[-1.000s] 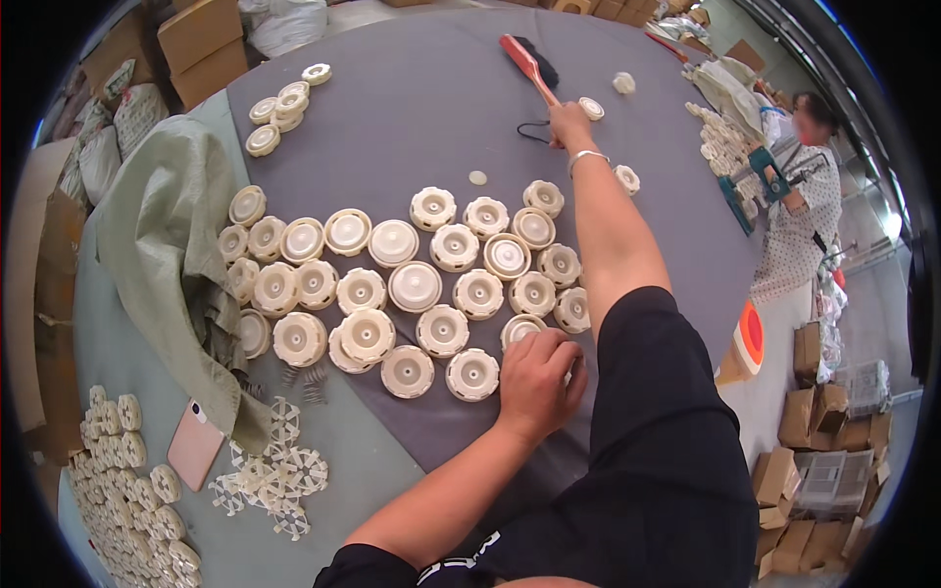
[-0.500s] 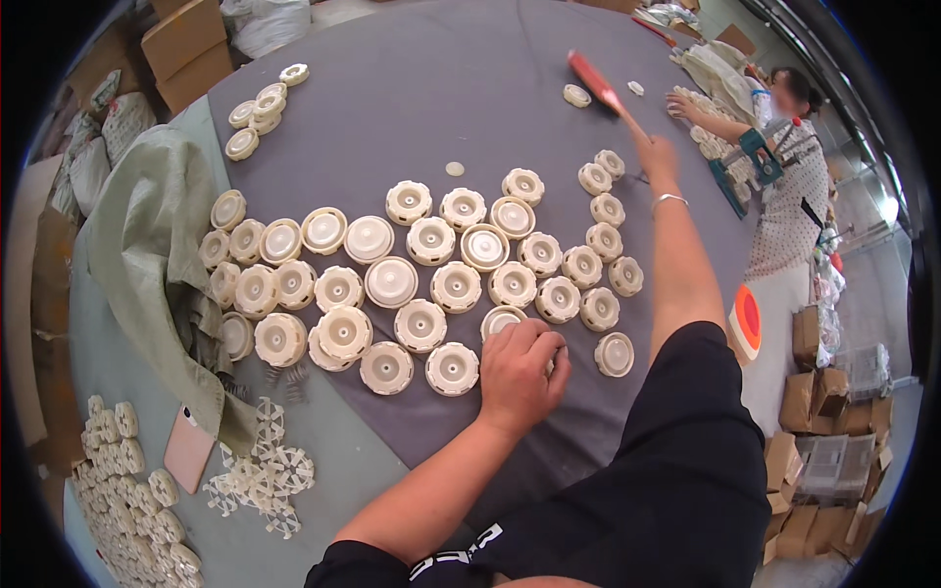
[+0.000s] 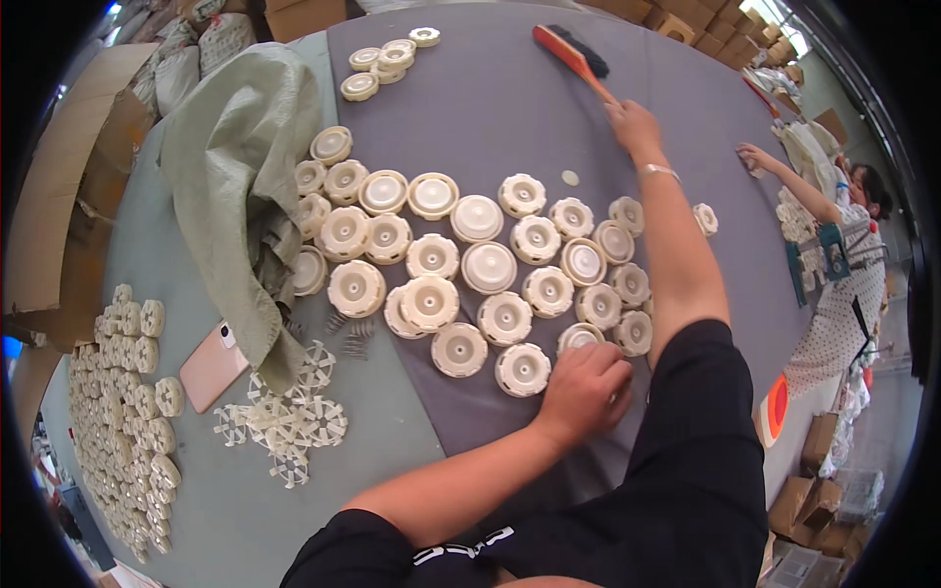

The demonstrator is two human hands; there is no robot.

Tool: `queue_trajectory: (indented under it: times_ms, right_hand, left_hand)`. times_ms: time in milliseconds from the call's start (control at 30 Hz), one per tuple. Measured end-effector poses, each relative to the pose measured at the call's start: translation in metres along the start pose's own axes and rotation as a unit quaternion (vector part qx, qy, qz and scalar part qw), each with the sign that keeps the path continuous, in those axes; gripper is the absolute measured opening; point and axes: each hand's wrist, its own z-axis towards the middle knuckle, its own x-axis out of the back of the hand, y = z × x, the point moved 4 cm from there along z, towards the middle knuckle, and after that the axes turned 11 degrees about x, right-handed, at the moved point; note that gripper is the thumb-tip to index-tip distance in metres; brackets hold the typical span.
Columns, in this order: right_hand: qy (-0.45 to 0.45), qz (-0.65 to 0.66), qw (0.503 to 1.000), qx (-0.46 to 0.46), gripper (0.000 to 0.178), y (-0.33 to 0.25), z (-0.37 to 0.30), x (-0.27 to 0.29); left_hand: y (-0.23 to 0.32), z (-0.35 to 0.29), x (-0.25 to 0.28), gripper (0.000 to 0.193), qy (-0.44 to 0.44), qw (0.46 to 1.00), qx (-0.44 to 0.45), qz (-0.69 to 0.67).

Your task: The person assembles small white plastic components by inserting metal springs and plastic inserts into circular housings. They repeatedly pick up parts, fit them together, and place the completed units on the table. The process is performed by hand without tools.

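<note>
My right hand (image 3: 637, 129) grips the wooden handle of a brush (image 3: 570, 51) with a red back and dark bristles, stretched toward the far side of the grey cloth. My left hand (image 3: 588, 390) rests low among round cream plastic caps, its fingers curled; what they hold, if anything, is hidden. Directly beyond its knuckles lies a partly covered cap (image 3: 580, 336). Several notched caps, such as one (image 3: 522, 369) left of that hand, spread across the cloth. Smooth-faced round pieces (image 3: 488, 267) lie among them. A small pale disc (image 3: 570, 177) sits apart, left of my right forearm.
A green sack (image 3: 230, 147) drapes over the left side, beside a pink phone (image 3: 214, 367), white clip-like pieces (image 3: 289, 412) and springs (image 3: 358, 338). Many small cream parts (image 3: 123, 421) pile at lower left. A co-worker (image 3: 833, 265) sits at right near an orange-and-white roll (image 3: 774, 410).
The view has swung, so the caps appear farther right. My right hand has swept the brush leftward across the far cloth. My left hand stays curled beside the same cap.
</note>
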Motion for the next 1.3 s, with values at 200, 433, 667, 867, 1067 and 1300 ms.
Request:
queue_trajectory:
  times_ms: [200, 433, 667, 867, 1067, 1300]
  right_hand:
    - [-0.121, -0.049, 0.991, -0.021, 0.034, -0.146, 0.092, -0.112]
    - [-0.166, 0.083, 0.979, 0.087, 0.041, -0.211, 0.118, -0.141]
    - [-0.144, 0.123, 0.965, 0.18, 0.05, -0.242, 0.06, -0.1]
    - [-0.189, 0.231, 0.913, 0.277, 0.063, -0.187, -0.004, -0.048]
    - [-0.228, 0.258, 0.887, 0.308, 0.062, -0.164, -0.108, 0.033]
    - [-0.07, 0.226, 0.937, 0.258, 0.056, -0.081, -0.135, 0.108]
  left_hand:
    - [-0.018, -0.015, 0.003, 0.042, 0.02, 0.985, 0.071, -0.155]
    - [-0.055, -0.058, -0.079, 0.062, -0.185, 0.63, 0.359, -0.663]
    - [-0.034, -0.031, -0.032, 0.056, -0.061, 0.769, 0.268, -0.578]
    - [0.001, -0.014, -0.013, 0.024, -0.018, 0.995, -0.094, 0.023]
    - [0.008, -0.018, -0.019, 0.015, -0.007, 0.996, -0.09, 0.023]
    - [0.008, -0.01, -0.01, 0.013, -0.04, 0.997, -0.049, 0.033]
